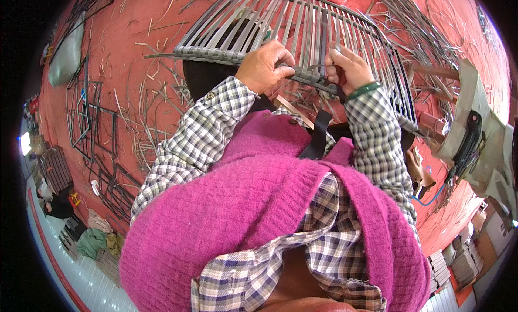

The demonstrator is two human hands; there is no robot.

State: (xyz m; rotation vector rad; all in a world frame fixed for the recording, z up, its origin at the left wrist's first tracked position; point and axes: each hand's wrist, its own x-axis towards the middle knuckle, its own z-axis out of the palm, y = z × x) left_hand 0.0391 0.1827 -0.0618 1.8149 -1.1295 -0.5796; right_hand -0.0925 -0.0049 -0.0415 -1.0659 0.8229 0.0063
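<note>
A wide frame (205,54) strung with flat grey strips lies across my lap, its slats running away from me. My left hand (264,66) is closed on the wrapped near rail, thumb and fingers pinching it left of the middle. Just to the right, my right hand (349,69) has its fingers curled by the same rail and pinches a flat grey strip. One darker strip (324,36) runs lengthwise between my hands. My fingers hide the exact spot where the right-hand strip meets the rail.
Cut strips litter the red floor (135,90), with a thick bundle of strips (402,18) at the far right. Bare black metal frames (91,123) lie on the left near a pale sack (67,53). A cloth-draped stand (467,123) is close on my right.
</note>
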